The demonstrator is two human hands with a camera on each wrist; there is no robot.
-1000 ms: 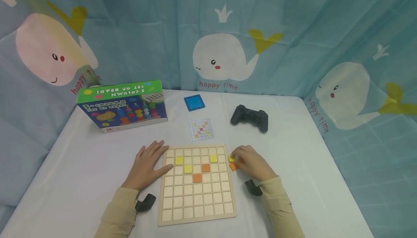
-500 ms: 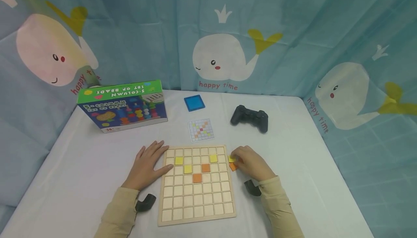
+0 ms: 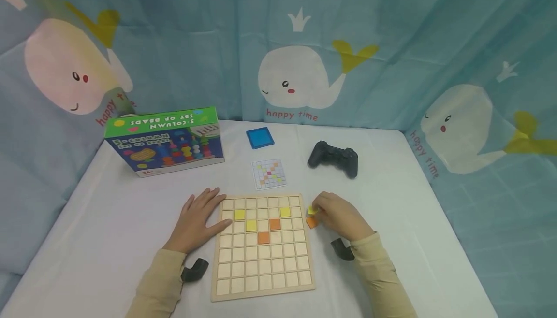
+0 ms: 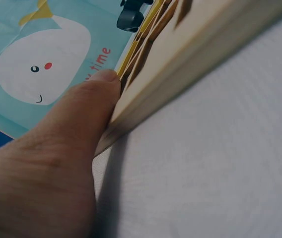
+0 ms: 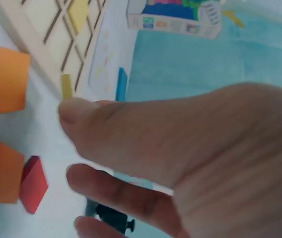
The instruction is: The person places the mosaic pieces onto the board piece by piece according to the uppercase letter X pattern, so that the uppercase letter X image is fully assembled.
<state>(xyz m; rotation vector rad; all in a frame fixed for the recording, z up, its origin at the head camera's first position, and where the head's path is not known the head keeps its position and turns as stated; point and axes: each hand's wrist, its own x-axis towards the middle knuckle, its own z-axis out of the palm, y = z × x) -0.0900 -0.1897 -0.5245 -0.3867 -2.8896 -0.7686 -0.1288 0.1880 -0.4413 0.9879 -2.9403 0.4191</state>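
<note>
A wooden grid board (image 3: pixel 264 267) lies on the table with yellow and orange square tiles in several of its cells. My left hand (image 3: pixel 196 224) rests at the board's left edge, fingers spread; its thumb (image 4: pixel 94 94) lies over the frame. Just off the board's right side, my right hand (image 3: pixel 341 215) pinches a yellow tile (image 5: pixel 67 85) between thumb and a finger largely hidden behind it. Below that hand an orange tile (image 3: pixel 311 223) lies on the cloth. The right wrist view also has another orange tile (image 5: pixel 2 171) and a red tile (image 5: pixel 34 186) there.
Behind the board lies a pattern card (image 3: pixel 269 174) with a coloured grid. Farther back are a blue square tray-like piece (image 3: pixel 260 137), a black game controller (image 3: pixel 333 158) and a bead-set box (image 3: pixel 165 141). A whale-print curtain (image 3: pixel 370 91) closes off the back and sides.
My right hand has shifted slightly right and away from the board's edge, and the yellow tile has moved with it. The left hand stays in place, and the tiles on the board look the same.
</note>
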